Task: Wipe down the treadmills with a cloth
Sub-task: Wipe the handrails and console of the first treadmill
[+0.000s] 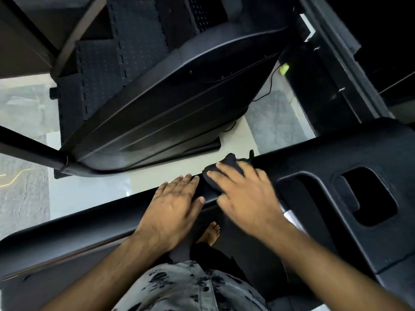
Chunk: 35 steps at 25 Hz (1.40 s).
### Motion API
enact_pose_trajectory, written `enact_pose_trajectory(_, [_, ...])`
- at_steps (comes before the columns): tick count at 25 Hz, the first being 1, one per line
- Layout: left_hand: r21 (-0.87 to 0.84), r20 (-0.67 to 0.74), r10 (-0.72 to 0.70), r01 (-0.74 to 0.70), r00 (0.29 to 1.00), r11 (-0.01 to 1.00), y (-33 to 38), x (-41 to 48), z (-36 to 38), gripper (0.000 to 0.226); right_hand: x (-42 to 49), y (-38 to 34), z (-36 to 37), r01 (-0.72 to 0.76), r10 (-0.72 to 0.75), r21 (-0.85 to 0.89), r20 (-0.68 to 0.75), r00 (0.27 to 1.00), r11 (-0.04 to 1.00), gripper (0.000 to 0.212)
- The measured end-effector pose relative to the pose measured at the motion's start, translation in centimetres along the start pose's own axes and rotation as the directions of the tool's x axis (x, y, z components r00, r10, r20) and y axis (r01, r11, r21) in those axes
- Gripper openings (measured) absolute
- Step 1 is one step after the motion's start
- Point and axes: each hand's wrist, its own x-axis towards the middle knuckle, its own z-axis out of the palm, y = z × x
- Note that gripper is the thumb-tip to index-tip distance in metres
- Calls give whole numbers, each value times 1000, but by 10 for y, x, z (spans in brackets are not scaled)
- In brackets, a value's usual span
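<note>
The floor (24,194) is pale and glossy, with grey mottled patches and a lighter strip between the machines. Two black machines show: a treadmill (336,167) close under the camera, its long rail (67,230) running from lower left up to a moulded console with one dark rectangular pocket (368,196), and beyond the strip a stair machine (143,104) with ribbed rubber steps and a smooth curved side panel. One thin black cable (270,86) trails over the floor near a small yellow-green item (284,68) that is too small to identify. Two hands are in view. The left hand (175,200) lies flat on the rail, fingers straight and together, holding nothing. The right hand (242,191) is pressed down on one dark cloth (226,167), fingers spread over it; the cloth sits bunched on the rail where it meets the console, just beside the left fingertips. One bare foot (211,232) stands on the dark deck below the hands, beneath a grey patterned shirt (190,288).
</note>
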Motion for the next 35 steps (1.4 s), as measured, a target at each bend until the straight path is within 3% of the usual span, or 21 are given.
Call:
enact_pose_trajectory(1, [-2,-2,4,-4,1000,1000,2,3,1,62,11,21,-4,9,-12,43,67,998,999,54])
enact_pose_trajectory(3, [7,-10,14,-14,1000,1000,9,9,4,61,36,59,-12,-315,305,51,144,941,948,46])
enact_pose_trajectory(4, [10,-16,12,-12,1000,1000,13,12,6,61,39,60,-13,-351,349,-12,123,929,936,45])
enact_pose_trajectory(6, [8,-19,-2,2,1000,1000,18,16,7,61,22,25,-4,-100,100,0,18,995,995,47])
enact_pose_trajectory(8, [9,-13,-6,7,1000,1000,19,19,6,66,17,29,-3,64,-75,109,96,993,992,49])
enact_pose_trajectory(9, [3,-14,0,0,1000,1000,20,20,5,67,33,52,-3,-45,26,181,108,994,982,47])
enact_pose_trajectory(11, [-12,8,6,-6,1000,1000,23,20,4,65,48,71,-10,-325,313,38,177,933,945,45])
enact_pose_trajectory(13, [-14,32,19,-19,999,1000,28,24,2,69,36,50,-1,-140,140,-3,53,989,990,51])
enact_pose_trajectory(15, [-27,70,54,-52,996,998,32,33,1,74,26,49,-3,40,-59,132,140,988,990,49])
enact_pose_trajectory(16, [-44,79,71,-68,994,997,30,37,3,72,40,74,-3,-33,-1,210,158,988,977,46])
enact_pose_trajectory(18, [-75,71,99,-94,993,993,29,45,5,67,56,102,-10,-337,321,51,195,927,940,43])
enact_pose_trajectory(20, [-75,66,126,-121,990,990,31,53,8,68,42,85,0,-184,186,-38,76,980,982,51])
enact_pose_trajectory(22, [-69,69,146,-141,987,988,35,58,10,76,23,66,3,-8,0,61,129,992,998,57])
enact_pose_trajectory(23, [-62,75,151,-147,986,987,36,60,10,78,31,84,0,-59,41,133,140,989,989,54])
enact_pose_trajectory(25, [-51,94,144,-140,985,989,40,60,9,76,41,108,-9,-416,402,65,163,901,907,48])
enact_pose_trajectory(26, [-50,97,140,-136,985,989,41,60,9,76,37,105,-6,-426,425,0,82,901,904,49])
enact_pose_trajectory(29, [-56,82,170,-166,982,985,47,68,7,75,4,71,7,-82,82,-15,58,995,997,60])
enact_pose_trajectory(30, [-56,81,181,-177,980,983,49,71,9,71,8,89,5,-86,84,18,97,992,996,59])
enact_pose_trajectory(32, [-61,70,190,-186,979,981,54,76,11,65,21,116,-4,-460,457,16,89,885,888,52])
enact_pose_trajectory(33, [-59,71,190,-186,979,981,56,78,12,65,21,114,-6,-528,529,-24,44,848,849,49])
enact_pose_trajectory(35, [-50,83,187,-183,979,982,62,82,14,71,4,80,4,-348,348,-60,-11,938,936,52])
